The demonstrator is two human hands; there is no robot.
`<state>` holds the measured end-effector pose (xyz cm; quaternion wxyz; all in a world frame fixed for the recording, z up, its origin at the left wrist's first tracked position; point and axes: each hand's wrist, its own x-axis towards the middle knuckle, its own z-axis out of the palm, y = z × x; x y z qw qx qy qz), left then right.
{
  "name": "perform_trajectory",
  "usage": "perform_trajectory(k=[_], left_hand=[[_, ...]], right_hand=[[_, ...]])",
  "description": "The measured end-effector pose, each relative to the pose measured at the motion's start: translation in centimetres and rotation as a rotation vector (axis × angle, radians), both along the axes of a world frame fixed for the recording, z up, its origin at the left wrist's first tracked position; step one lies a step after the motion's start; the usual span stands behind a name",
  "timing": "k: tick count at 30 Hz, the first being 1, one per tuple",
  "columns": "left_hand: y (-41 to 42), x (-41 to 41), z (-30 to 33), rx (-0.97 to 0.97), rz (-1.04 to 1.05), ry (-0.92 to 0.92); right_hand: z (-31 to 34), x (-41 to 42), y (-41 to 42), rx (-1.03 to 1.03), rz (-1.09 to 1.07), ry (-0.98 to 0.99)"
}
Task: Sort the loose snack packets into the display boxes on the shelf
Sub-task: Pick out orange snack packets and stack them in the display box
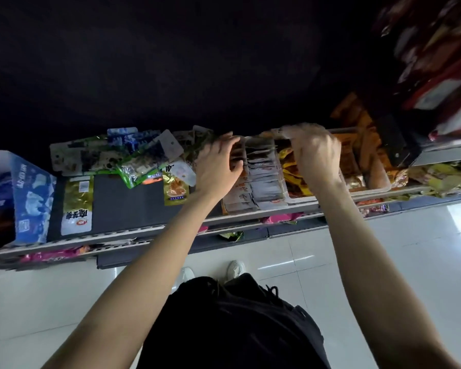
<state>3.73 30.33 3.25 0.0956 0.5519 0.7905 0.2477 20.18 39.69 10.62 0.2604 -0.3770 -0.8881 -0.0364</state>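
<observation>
Two bare forearms reach up from the bottom of the view to a long grey metal shelf (123,209) that runs across the middle of the frame. Below it lies a glossy white tiled floor (410,262). At the far left of the shelf stands a blue cardboard display box (31,198) printed with white shapes. To the right of centre sits a clear plastic divided tray (378,187), its compartments packed with upright rows of white and orange snack packets (264,182) and yellow ones beside them. A heap of loose green, blue and white snack packets (128,155) lies between the box and the tray, toward the back of the shelf. A single gold-and-white foil packet (77,206) lies flat near the shelf's front edge, just beside the blue box.

The left hand (218,166) hovers over the left end of the tray, fingers curled at the packet tops; whether it pinches one cannot be told. The right hand (314,153) is blurred, fingers bent over the tray's rear rim; its grip cannot be told.
</observation>
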Motion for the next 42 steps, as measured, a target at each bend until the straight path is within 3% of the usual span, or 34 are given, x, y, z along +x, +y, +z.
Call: perform_trajectory(k=[3,6,8,10,14,17,19,23,26,30,34,36,42], left_hand=[[2.1,-0.1,-0.5,-0.094,-0.021,0.121],[2.8,0.3,-0.6,-0.121,-0.003,0.169],[2.7,0.7,-0.6,-0.105,0.009,0.164],[2.2,0.9,-0.7,-0.106,0.015,0.16],[1.4,0.9,-0.3,-0.144,-0.025,0.151],[0.1,0.7,0.4,-0.118,-0.053,0.207],[-1.9,0.3,0.7,0.0,-0.03,0.263],[-8.7,-1.4,0.0,0.338,0.049,0.33],[-14.7,-4.6,-1.5,0.39,0.13,0.315],[-21.3,-10.7,-4.5,0.172,0.303,0.148],[-23.6,-17.2,-7.5,-0.322,0.437,0.023],[-23.7,-20.0,-9.1,-0.479,0.43,0.027],[-23.0,-24.1,-12.6,-0.61,0.379,0.118]], right_hand=[[-0.5,-1.9,1.7,-0.019,0.037,-0.419],[-1.9,-3.4,2.3,-0.029,0.026,-0.68],[-2.6,-4.0,2.6,-0.024,0.053,-0.752],[-3.9,-4.4,3.0,-0.21,0.11,-0.792],[-4.9,-4.1,2.8,-0.373,0.134,-0.58],[-4.3,-2.8,0.6,-0.284,0.165,-0.17],[-3.6,-2.4,-2.4,-0.192,0.2,0.084],[-4.2,-3.7,-9.2,-0.264,0.315,0.16],[-6.4,-6.6,-13.9,-0.32,0.429,0.11],[-10.6,-12.0,-18.5,-0.414,0.471,-0.04],[-14.5,-17.5,-20.9,-0.538,0.384,-0.26],[-16.1,-19.4,-21.3,-0.586,0.31,-0.376],[-18.9,-21.3,-19.7,-0.655,-0.034,-0.49]])
